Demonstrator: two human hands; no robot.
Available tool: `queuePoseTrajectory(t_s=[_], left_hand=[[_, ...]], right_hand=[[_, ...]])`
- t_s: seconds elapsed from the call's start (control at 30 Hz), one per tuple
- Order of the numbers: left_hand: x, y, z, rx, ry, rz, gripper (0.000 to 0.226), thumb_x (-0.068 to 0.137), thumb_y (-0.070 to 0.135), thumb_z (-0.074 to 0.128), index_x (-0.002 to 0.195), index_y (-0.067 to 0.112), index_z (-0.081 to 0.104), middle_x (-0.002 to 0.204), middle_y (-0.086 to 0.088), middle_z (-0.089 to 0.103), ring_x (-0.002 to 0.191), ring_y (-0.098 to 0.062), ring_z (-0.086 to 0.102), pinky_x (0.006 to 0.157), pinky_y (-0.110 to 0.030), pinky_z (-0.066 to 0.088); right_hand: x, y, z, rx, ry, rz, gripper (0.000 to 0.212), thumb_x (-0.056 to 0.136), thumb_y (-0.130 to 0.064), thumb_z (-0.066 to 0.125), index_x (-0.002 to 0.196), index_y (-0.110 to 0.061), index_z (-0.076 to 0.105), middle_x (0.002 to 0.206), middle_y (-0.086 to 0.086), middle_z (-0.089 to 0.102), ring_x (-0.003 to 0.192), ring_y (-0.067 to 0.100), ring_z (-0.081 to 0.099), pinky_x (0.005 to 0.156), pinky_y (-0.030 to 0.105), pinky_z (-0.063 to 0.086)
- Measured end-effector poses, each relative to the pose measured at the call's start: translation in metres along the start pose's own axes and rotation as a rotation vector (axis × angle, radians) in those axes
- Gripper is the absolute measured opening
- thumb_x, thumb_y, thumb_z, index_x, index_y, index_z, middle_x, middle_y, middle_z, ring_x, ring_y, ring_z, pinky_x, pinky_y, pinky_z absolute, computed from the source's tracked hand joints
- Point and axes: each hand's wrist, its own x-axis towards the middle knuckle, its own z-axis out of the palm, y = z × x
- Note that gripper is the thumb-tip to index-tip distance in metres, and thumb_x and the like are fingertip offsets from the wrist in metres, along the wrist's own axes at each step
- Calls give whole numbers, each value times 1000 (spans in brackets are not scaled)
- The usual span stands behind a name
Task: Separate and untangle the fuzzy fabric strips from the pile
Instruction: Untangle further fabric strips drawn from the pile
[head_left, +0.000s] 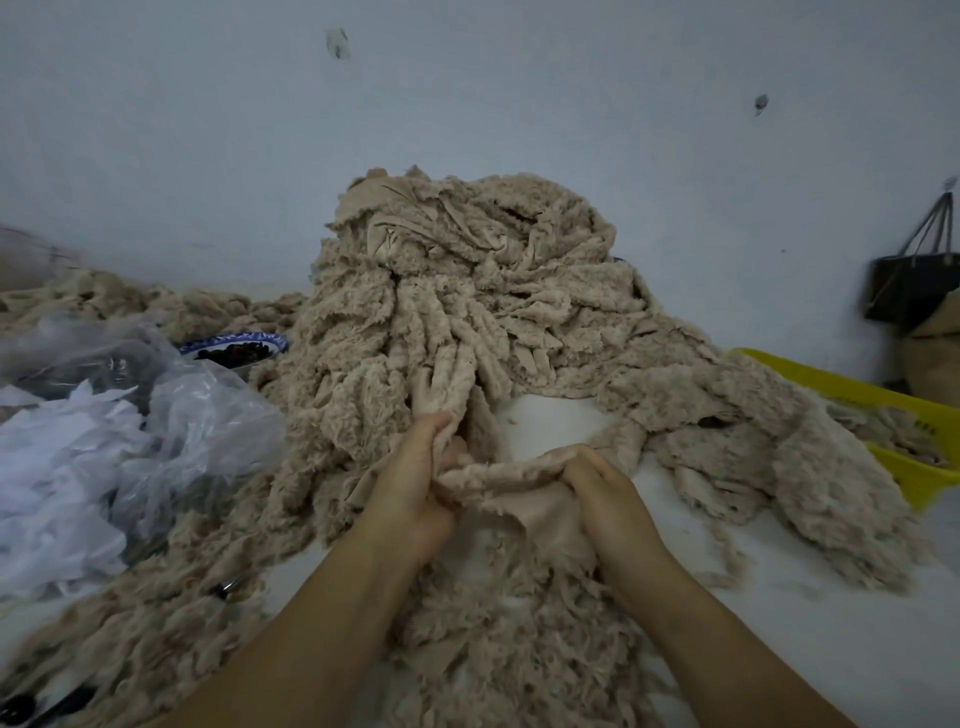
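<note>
A tall pile of beige fuzzy fabric strips (467, 291) rises against the wall at the centre of the white table (810, 623). One fuzzy strip (511, 480) runs between my two hands in front of the pile. My left hand (415, 488) grips its left end, where it trails up into the pile. My right hand (602, 493) grips its right end, fingers curled over the fabric. More loose strips (519, 623) lie heaped below my hands and between my forearms.
A clear plastic bag with white scraps (104, 447) sits at the left. Behind it stands a blue-patterned bowl of dark pieces (236, 351). A yellow basket (883, 415) holds strips at the right. A dark bag (914, 280) hangs on the wall.
</note>
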Motion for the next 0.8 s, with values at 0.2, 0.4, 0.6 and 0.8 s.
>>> queuePoseTrajectory(t_s=[0.2, 0.4, 0.6, 0.8], left_hand=[[-10, -31, 12, 1277, -235, 463, 36, 84, 53, 43, 71, 20, 51, 66, 9, 59, 64, -8, 56, 63, -33, 47], [-18, -40, 15, 1489, -583, 581, 36, 102, 25, 48, 68, 25, 36, 61, 6, 40, 52, -8, 34, 54, -32, 29], [-23, -40, 17, 1514, -701, 579, 35, 100, 20, 49, 67, 17, 37, 59, 4, 35, 51, -8, 31, 55, -32, 27], [-19, -47, 6, 1261, -533, 526, 42, 99, 30, 52, 59, 25, 39, 52, 11, 40, 49, -2, 36, 51, -23, 32]], right_hand=[[2, 1, 0, 334, -114, 172, 51, 98, -52, 44, 99, -14, 78, 96, 25, 58, 90, 37, 57, 88, 40, 49], [5, -2, 1, 275, -125, 316, 41, 97, -42, 55, 92, -9, 78, 96, 7, 77, 89, 15, 73, 82, 31, 53], [4, 0, -3, 412, -238, 377, 44, 72, -52, 71, 89, -12, 67, 81, 0, 66, 77, 14, 66, 70, 25, 54], [9, 6, 1, 340, -64, 275, 35, 93, -39, 61, 69, -15, 64, 70, 9, 64, 64, 18, 64, 62, 30, 53]])
